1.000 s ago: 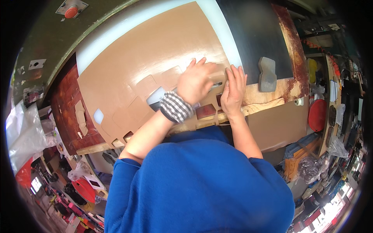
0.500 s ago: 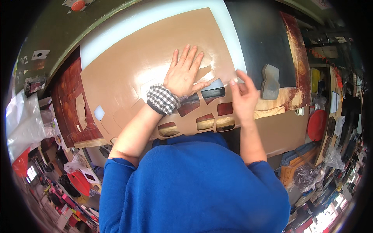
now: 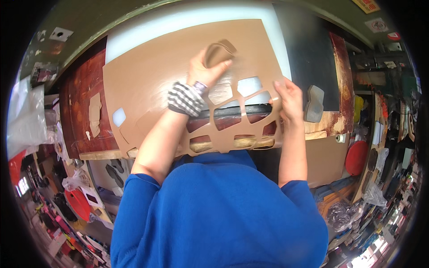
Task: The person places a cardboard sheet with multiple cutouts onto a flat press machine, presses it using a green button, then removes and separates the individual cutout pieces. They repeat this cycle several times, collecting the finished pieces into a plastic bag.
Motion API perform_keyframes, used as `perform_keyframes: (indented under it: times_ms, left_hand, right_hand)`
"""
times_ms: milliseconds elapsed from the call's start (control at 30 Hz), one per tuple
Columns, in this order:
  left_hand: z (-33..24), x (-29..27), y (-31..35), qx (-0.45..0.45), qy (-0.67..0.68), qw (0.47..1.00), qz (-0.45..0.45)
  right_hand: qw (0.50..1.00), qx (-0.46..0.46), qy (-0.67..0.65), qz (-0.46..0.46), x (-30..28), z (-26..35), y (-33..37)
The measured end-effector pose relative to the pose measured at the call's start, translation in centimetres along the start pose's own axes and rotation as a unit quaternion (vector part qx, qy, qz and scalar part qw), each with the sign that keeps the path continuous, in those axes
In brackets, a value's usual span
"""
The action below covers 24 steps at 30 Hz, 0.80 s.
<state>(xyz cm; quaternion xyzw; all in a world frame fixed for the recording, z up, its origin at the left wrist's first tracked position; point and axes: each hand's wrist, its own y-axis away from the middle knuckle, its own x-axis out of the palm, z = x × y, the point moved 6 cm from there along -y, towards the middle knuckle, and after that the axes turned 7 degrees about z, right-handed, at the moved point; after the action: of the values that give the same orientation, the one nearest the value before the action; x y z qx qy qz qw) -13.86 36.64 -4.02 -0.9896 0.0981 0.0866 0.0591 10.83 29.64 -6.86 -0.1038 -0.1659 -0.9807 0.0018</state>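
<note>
A large glossy brown sheet (image 3: 156, 73), like leather or plastic, lies over the bench, its near part cut through with several rounded holes. My left hand (image 3: 203, 67), with a checked scrunchie (image 3: 184, 99) at the wrist, is closed around a curled brown cut-out piece (image 3: 219, 52) above the sheet. Whether it is one piece or more I cannot tell, as the hand is blurred. At the sheet's right edge, my right hand (image 3: 289, 99) pinches the brown rim between thumb and fingers. Another cut-out piece (image 3: 220, 94) appears to lie in its place beside the holes.
Beneath the sheet are a white board (image 3: 178, 20) and a black board (image 3: 308, 58). A grey shoe-shaped block (image 3: 314, 103) rests on the black board. Brown scraps (image 3: 95, 114) lie on the worn red wooden bench (image 3: 80, 102) at left. A green wall (image 3: 85, 29) rises behind.
My left hand went from lying flat on the sheet to gripping a lifted cut-out. My right hand has taken hold of the rim. More holes show through now.
</note>
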Motion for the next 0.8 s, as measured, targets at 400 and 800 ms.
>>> perform_keyframes:
  times_ms: [400, 800]
  left_hand:
    - [1.0, 1.3, 7.7, 0.154, -0.433, 0.865, 0.198]
    - [0.6, -6.5, 5.3, 0.055, -0.015, 0.998, 0.009]
  right_hand:
    - [0.798, -0.32, 0.502, -0.097, 8.4, 1.6, -3.1]
    - [0.715, -0.286, 0.629, -0.107, 10.6, -0.4, -5.1]
